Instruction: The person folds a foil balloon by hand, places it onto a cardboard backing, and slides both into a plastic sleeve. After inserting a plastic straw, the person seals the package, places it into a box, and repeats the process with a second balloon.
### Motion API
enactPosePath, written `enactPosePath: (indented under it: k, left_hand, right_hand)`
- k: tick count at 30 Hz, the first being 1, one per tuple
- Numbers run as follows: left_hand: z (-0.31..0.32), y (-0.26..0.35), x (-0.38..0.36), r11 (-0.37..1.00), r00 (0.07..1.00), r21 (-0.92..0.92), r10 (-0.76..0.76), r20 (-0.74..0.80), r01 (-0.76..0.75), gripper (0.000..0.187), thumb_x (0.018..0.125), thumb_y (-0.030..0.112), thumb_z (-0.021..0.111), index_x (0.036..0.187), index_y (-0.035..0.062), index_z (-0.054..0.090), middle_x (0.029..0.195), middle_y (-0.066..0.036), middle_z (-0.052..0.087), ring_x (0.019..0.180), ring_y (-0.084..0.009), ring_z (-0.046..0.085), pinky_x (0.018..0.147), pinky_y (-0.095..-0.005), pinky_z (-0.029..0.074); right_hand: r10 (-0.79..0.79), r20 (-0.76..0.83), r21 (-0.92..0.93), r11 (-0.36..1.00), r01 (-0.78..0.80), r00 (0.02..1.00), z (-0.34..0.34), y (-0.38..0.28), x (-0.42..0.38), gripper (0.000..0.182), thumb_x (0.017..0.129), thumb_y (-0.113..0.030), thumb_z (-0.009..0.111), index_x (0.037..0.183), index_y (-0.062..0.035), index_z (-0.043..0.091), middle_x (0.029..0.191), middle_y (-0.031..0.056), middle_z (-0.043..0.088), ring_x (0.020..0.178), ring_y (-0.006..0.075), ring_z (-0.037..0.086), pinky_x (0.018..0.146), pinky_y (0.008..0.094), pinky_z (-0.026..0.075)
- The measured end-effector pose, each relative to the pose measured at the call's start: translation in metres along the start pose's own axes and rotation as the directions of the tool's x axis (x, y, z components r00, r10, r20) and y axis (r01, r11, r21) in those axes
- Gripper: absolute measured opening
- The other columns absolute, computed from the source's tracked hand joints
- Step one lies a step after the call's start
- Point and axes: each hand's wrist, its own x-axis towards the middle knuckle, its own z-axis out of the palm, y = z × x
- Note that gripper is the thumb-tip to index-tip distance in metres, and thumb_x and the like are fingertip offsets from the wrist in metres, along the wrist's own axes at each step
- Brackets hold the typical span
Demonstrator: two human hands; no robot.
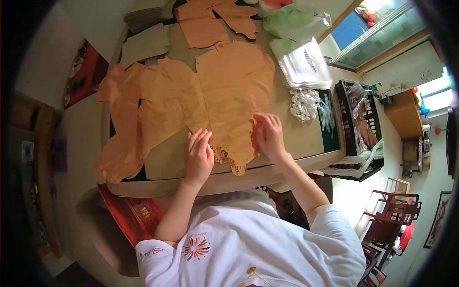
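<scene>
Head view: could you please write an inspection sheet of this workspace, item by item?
Surface: table with beige mat on top.
Job's things: orange sheet spread flat, crumpled near its lower edge; left sheets and far sheets around it.
Clutter: plastic sleeves, white loops and straws at right; green bag far right; grey cards far left.
Hands: left hand at the orange sheet's lower left, right hand at its lower right; grip unclear.
Cables: nothing seen.
Surroundings: black crate and wooden chair at right.
</scene>
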Motion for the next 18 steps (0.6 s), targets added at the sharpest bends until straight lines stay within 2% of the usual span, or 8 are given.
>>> enactPosePath:
  k: [4,10,13,14,18]
  left_hand:
    - [0.004,0.004,-0.003,0.997,0.999,0.073,0.037,-0.001,-0.037,0.033,0.083,0.0,0.059,0.115,0.0047,0.058,0.119,-0.011,0.061,0.12,-0.0281,0.052,0.106,-0.0502,0.037]
    - [0.004,0.005,0.002,0.985,0.996,0.144,0.094,0.002,-0.093,0.034,0.082,0.002,0.062,0.115,0.0042,0.058,0.119,-0.012,0.061,0.119,-0.0295,0.052,0.104,-0.0498,0.038]
    - [0.005,0.006,0.02,0.991,0.992,0.07,0.114,-0.055,-0.11,0.033,0.083,0.004,0.062,0.115,0.0035,0.057,0.121,-0.013,0.059,0.121,-0.0303,0.05,0.105,-0.0495,0.037]
    - [0.01,0.006,0.027,0.991,0.993,0.064,0.116,-0.036,-0.113,0.032,0.084,0.005,0.062,0.115,0.0042,0.058,0.122,-0.013,0.058,0.122,-0.0303,0.049,0.106,-0.0493,0.036]
    - [0.034,0.01,0.047,0.98,0.985,0.105,0.162,0.062,-0.167,0.03,0.087,0.013,0.062,0.116,0.0077,0.061,0.127,-0.012,0.056,0.128,-0.0302,0.045,0.108,-0.0489,0.034]
  right_hand:
    - [-0.034,-0.024,0.003,0.999,0.034,0.999,0.005,-0.016,-0.015,0.033,0.079,-0.001,0.059,0.111,-0.0076,0.061,0.111,0.007,0.064,0.108,0.0283,0.055,0.095,0.041,0.039]
    - [0.027,-0.067,0.049,0.999,-0.024,0.997,0.009,-0.007,-0.014,0.029,0.081,-0.003,0.059,0.11,-0.0059,0.061,0.111,0.0106,0.063,0.108,0.0309,0.055,0.094,0.0419,0.041]
    - [-0.011,-0.106,-0.025,1.0,0.009,0.994,0.002,0.008,0.009,0.029,0.082,-0.005,0.059,0.111,-0.005,0.06,0.111,0.0138,0.062,0.107,0.0342,0.054,0.093,0.0433,0.041]
    - [-0.053,-0.147,-0.017,0.999,0.051,0.988,0.002,0.014,0.021,0.03,0.082,-0.006,0.06,0.113,-0.0055,0.059,0.115,0.0149,0.059,0.109,0.0361,0.052,0.093,0.0443,0.041]
    - [-0.002,-0.172,-0.125,0.992,-0.02,0.985,0.018,0.042,0.05,0.033,0.082,-0.01,0.061,0.115,-0.008,0.059,0.12,0.0135,0.057,0.113,0.0348,0.05,0.095,0.0441,0.041]
